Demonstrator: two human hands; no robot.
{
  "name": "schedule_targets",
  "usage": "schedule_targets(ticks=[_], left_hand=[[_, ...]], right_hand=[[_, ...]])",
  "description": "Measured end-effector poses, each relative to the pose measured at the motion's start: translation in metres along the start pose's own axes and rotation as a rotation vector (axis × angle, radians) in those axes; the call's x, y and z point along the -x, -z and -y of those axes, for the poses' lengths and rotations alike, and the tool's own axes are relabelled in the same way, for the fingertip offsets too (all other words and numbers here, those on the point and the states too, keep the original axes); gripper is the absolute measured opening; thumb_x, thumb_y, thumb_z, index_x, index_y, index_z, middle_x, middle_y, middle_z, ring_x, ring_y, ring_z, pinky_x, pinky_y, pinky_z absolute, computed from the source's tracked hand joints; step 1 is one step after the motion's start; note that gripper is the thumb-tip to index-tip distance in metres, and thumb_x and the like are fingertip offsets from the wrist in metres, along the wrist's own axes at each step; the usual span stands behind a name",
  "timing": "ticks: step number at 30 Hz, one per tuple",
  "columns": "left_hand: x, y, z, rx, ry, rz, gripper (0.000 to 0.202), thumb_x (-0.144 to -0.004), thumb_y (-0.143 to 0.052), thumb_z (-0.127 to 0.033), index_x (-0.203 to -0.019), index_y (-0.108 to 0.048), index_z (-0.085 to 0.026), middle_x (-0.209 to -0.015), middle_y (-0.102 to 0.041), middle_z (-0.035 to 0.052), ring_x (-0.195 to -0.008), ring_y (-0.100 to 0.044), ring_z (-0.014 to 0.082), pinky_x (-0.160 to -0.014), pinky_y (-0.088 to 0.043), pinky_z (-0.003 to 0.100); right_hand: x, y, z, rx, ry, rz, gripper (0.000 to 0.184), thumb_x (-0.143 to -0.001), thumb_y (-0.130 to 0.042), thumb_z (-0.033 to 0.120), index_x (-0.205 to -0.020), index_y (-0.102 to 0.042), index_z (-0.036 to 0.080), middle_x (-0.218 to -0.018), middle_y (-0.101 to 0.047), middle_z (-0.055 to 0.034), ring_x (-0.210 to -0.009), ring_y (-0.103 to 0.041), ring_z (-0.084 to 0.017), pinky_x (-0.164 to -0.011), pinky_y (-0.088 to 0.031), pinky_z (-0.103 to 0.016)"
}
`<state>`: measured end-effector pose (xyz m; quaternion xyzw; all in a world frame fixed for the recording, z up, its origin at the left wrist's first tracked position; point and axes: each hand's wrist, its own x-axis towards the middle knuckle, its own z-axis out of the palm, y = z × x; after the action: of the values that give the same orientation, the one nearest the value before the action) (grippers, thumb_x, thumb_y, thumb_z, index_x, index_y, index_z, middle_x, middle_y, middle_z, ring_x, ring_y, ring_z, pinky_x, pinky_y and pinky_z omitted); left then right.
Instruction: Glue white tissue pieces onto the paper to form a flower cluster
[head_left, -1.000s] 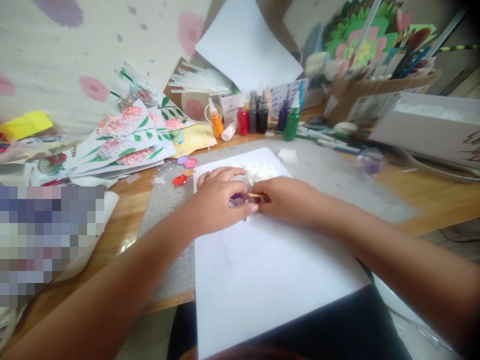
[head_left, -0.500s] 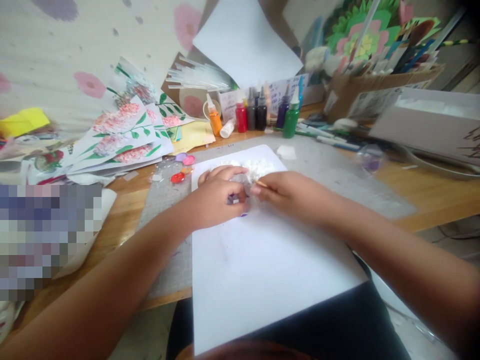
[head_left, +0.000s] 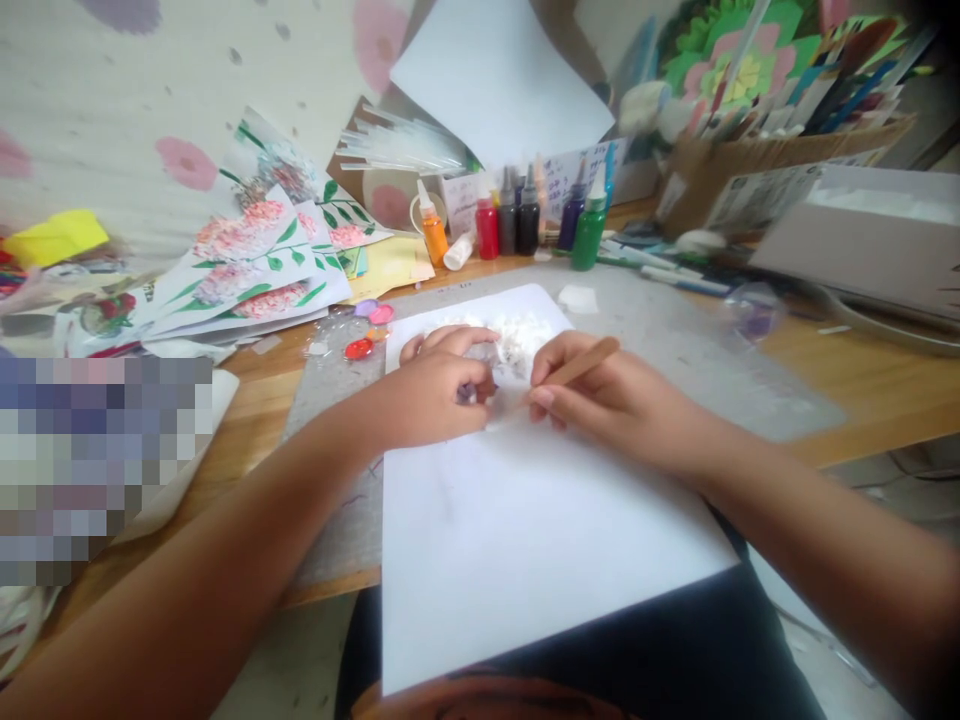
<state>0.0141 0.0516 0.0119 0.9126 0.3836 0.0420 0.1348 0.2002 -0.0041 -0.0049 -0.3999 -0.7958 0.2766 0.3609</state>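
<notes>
My right hand [head_left: 592, 390] pinches a wooden craft stick [head_left: 581, 370], tilted with its upper end toward the upper right. The stick's lower end points at my left hand [head_left: 435, 395], whose fingers curl round a small clear plastic piece with purple in it [head_left: 469, 393]. Its exact shape is mostly hidden by the fingers. Both hands are over a large white sheet of paper [head_left: 525, 560]. Just beyond the fingers, a clump of small white crumpled bits [head_left: 521, 335] lies on the sheet's far part.
Paint bottles, among them a green one [head_left: 589, 232] and an orange one [head_left: 433, 232], line the back. Small paint lids, one red [head_left: 358, 349], lie left on the grey mat [head_left: 330, 540]. Flower pictures [head_left: 255, 250] are at far left, a brush-filled cardboard box [head_left: 795, 175] at far right.
My right hand has drawn back a little to the right and turned, so the craft stick now shows along its length. The left hand keeps its curled grip in nearly the same place.
</notes>
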Motion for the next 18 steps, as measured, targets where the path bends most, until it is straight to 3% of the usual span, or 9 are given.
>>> schedule_targets(ticks=[6,12,18], left_hand=[[-0.0001,0.0024,-0.0003,0.008,0.001,0.015,0.010,-0.067,-0.055,-0.030,-0.065,-0.057,-0.021,-0.131,-0.038,-0.0014,-0.123,-0.029,0.0261,-0.100,-0.021,0.050],[0.0002,0.0026,-0.0001,0.018,-0.027,0.013,0.015,-0.069,-0.052,-0.028,-0.058,-0.051,-0.018,-0.129,-0.040,-0.0004,-0.122,-0.029,0.0251,-0.100,-0.023,0.046],[-0.0010,-0.0001,0.0019,0.010,-0.026,0.008,0.014,-0.069,-0.052,-0.029,-0.060,-0.053,-0.019,-0.129,-0.039,-0.0014,-0.122,-0.030,0.0255,-0.099,-0.022,0.048]], right_hand=[[-0.0014,-0.0032,0.0014,-0.085,-0.041,0.061,0.005,-0.076,-0.049,0.016,-0.078,-0.054,0.017,-0.076,-0.061,-0.0003,-0.071,-0.057,-0.009,-0.064,-0.042,-0.021],[0.0009,-0.0013,0.0032,-0.094,-0.132,0.070,0.009,-0.074,-0.052,0.022,-0.077,-0.057,0.017,-0.078,-0.063,-0.0005,-0.074,-0.056,-0.011,-0.069,-0.041,-0.023],[-0.0001,-0.0033,0.0044,-0.071,-0.239,0.108,0.008,-0.071,-0.051,0.018,-0.077,-0.056,0.016,-0.072,-0.061,0.0005,-0.063,-0.053,-0.009,-0.059,-0.040,-0.020]])
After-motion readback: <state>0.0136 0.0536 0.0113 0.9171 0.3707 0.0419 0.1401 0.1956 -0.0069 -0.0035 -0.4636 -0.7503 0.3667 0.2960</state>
